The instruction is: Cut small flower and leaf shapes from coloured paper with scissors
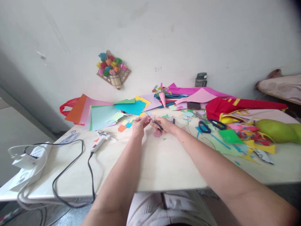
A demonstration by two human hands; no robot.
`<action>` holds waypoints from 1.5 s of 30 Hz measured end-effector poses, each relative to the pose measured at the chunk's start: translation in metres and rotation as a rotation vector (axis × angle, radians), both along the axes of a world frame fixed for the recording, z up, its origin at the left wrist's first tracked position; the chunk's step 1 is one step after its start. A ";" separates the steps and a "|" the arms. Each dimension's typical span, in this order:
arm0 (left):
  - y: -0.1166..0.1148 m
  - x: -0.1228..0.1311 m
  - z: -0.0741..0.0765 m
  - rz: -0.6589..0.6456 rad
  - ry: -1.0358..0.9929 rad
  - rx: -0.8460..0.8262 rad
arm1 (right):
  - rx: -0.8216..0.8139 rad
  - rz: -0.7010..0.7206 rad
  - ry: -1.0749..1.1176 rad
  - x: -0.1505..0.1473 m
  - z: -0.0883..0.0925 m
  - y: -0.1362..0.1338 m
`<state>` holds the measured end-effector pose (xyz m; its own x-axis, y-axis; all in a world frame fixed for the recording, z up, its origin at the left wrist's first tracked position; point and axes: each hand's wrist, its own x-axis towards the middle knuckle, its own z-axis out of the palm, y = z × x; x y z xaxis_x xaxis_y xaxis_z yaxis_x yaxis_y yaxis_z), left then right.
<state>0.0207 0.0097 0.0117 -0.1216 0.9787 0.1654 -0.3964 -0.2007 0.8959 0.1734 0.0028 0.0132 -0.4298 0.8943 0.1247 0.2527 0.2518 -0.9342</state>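
Between the fingertips of my left hand (139,125) is a small piece of pink paper (147,119). My right hand (166,125) grips a pair of scissors (158,125) by the dark handles, the blades pointing up and left beside the pink paper. Whether the blades touch the paper I cannot tell. Below the hands a pink scrap (157,134) lies on the table. Small coloured paper pieces, among them an orange one (122,128) and a blue one (129,125), are scattered just left of my left hand.
A glue gun (100,141) lies at left, its black cord running toward a power strip (30,166). Coloured sheets (105,116) spread along the back. Another pair of scissors (204,126), paper scraps and a green fruit-like object (270,130) are at right. A bottle (201,80) stands behind.
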 end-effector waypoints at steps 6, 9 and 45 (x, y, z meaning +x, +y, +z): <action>0.002 -0.001 -0.001 -0.006 -0.007 0.007 | 0.034 0.033 0.006 0.001 -0.003 0.002; 0.002 0.000 -0.001 -0.017 -0.027 -0.005 | 0.039 0.034 0.007 0.001 -0.005 0.003; 0.005 0.000 -0.007 -0.044 -0.115 -0.027 | -0.075 0.021 0.201 -0.005 -0.005 0.005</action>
<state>0.0208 0.0148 0.0044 -0.0953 0.9874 0.1265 -0.5043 -0.1574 0.8491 0.1687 0.0076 0.0080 -0.4215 0.8954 0.1431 0.0546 0.1826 -0.9817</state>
